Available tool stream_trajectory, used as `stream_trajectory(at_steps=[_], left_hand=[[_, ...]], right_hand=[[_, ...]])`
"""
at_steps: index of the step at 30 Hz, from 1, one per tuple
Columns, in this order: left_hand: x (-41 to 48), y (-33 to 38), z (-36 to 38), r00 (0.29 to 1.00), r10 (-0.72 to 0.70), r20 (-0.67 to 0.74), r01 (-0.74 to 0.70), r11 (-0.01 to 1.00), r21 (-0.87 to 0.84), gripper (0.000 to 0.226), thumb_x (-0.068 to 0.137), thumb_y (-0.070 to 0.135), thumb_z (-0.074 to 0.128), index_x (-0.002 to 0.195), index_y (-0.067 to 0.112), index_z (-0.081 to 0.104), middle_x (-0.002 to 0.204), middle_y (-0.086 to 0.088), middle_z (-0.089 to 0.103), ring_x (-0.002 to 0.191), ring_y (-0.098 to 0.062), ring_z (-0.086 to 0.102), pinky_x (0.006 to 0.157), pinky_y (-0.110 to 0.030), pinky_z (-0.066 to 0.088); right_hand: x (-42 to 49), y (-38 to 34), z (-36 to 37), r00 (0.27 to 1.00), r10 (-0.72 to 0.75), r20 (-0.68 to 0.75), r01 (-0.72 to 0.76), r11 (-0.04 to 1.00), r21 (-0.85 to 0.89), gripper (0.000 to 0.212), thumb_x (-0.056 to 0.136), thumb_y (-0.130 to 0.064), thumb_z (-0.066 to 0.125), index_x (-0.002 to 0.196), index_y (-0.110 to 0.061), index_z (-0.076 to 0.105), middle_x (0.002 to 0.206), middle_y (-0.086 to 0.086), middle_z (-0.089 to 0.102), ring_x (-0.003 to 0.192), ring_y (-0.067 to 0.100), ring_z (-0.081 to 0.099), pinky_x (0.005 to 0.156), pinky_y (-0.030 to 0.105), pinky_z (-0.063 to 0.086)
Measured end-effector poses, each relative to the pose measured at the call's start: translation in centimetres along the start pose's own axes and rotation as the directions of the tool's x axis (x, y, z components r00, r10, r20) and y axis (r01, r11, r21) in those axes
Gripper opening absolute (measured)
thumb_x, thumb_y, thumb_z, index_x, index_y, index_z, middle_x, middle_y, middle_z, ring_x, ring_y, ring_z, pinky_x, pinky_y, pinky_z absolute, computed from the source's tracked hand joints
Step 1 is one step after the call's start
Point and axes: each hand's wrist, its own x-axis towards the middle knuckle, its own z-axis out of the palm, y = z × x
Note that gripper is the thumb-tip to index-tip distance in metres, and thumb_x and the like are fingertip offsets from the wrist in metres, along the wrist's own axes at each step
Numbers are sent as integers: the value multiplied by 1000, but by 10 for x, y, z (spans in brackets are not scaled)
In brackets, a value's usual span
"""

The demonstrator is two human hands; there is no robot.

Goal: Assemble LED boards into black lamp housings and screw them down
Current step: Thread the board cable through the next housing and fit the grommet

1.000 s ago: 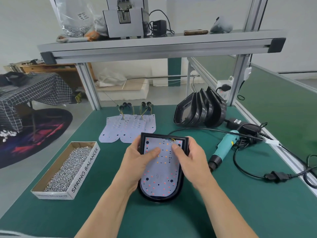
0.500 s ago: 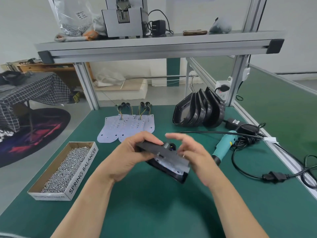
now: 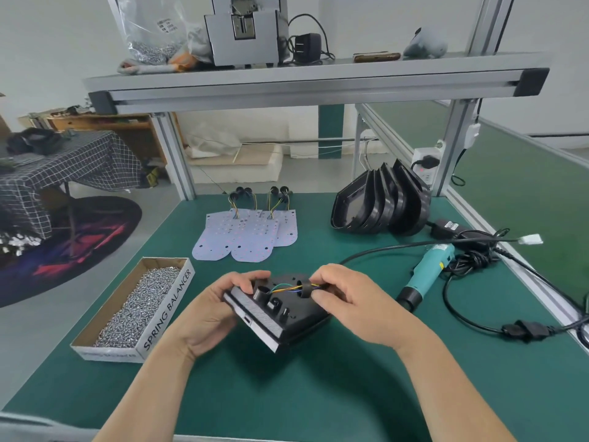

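The black lamp housing [image 3: 287, 317] is held back-up and tilted over the green worktop [image 3: 318, 393], near its front edge. The grip of the left hand [image 3: 207, 311] curls round its left end; that of the right hand [image 3: 353, 301] pinches the coloured wires [image 3: 283, 287] on its back. Behind lie LED boards [image 3: 248, 234] and stacked housings [image 3: 382, 202]; a screw box [image 3: 134, 314] sits left

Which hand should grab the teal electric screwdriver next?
Probably right. The teal electric screwdriver lies nearer the right hand, which only pinches the coloured wires; the left hand grips the black lamp housing.
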Motion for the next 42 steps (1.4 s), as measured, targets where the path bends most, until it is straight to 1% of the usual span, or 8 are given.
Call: stream_trajectory(at_steps=[7, 11, 16, 19, 23, 31, 36, 42], left_hand=[[-12, -10, -16, 994, -70, -81, 66, 996, -55, 71, 63, -36, 26, 85, 8, 76, 141, -19, 58, 130, -37, 56, 113, -55, 38], [-16, 8, -1, 955, 68, -287, 16, 960, 281, 73, 69, -31, 31, 99, 15, 78, 130, 0, 69, 132, -13, 55, 117, -35, 36], [-21, 21, 38, 985, 155, 70, -138, 485, 863, 68, 89, 20, 62, 151, 39, 39, 139, 31, 52, 127, 15, 44, 105, -5, 28], [-17, 9, 54, 987, 162, 7, -69, 382, 922, 60, 101, 18, 55, 155, 28, 31, 128, 20, 50, 115, 5, 46, 99, -7, 30], [-15, -3, 52, 956, 253, -146, 23, 435, 900, 13, 104, 14, 45, 94, 9, 51, 94, -5, 52, 88, -26, 51, 84, -45, 44], [-18, -29, 39, 943, 244, -227, 79, 499, 863, 16, 107, 24, 39, 96, 17, 48, 122, -8, 51, 125, -41, 41, 109, -55, 33], [-16, -28, 37, 935, 197, -295, 106, 637, 763, 27, 106, 22, 43, 86, 39, 43, 127, 9, 46, 152, -2, -2, 106, -14, 24], [-13, -27, 41, 821, 240, -519, 29, 889, 457, 26, 90, 13, 74, 94, 39, 73, 130, 12, 54, 116, 9, 52, 100, -14, 39]], right_hand=[[14, -16, 17, 992, -86, -88, 61, 963, -263, 30, 99, -34, 57, 76, -17, 50, 68, -3, 48, 69, 20, 44, 68, 38, 43], [23, -27, 31, 995, -94, -46, 63, 891, -450, 34, 100, -42, 52, 78, -16, 47, 67, -2, 49, 69, 22, 44, 63, 38, 38], [36, -42, 39, 994, -85, 76, 113, 779, -616, 21, 101, -38, 50, 102, -25, 66, 97, -1, 66, 89, 32, 59, 66, 36, 31], [44, -46, 39, 987, -35, 157, 129, 755, -643, 14, 101, -17, 46, 100, -15, 59, 93, 3, 53, 89, 33, 59, 70, 36, 36], [50, -58, 36, 977, -88, 196, 201, 698, -688, 20, 103, -18, 41, 84, -22, 40, 82, -5, 36, 72, 25, 41, 64, 36, 29], [51, -78, 39, 966, -203, 159, 255, 653, -713, 20, 97, -14, 48, 80, -22, 39, 80, -6, 36, 73, 19, 36, 57, 33, 21], [51, -78, 32, 967, -230, 108, 237, 664, -709, 16, 98, -16, 47, 83, -17, 52, 81, -6, 41, 73, 21, 42, 58, 35, 32], [52, -69, 24, 994, -103, 25, 94, 737, -669, 27, 106, -30, 41, 96, -23, 66, 98, -8, 49, 97, 19, 50, 76, 39, 47]])
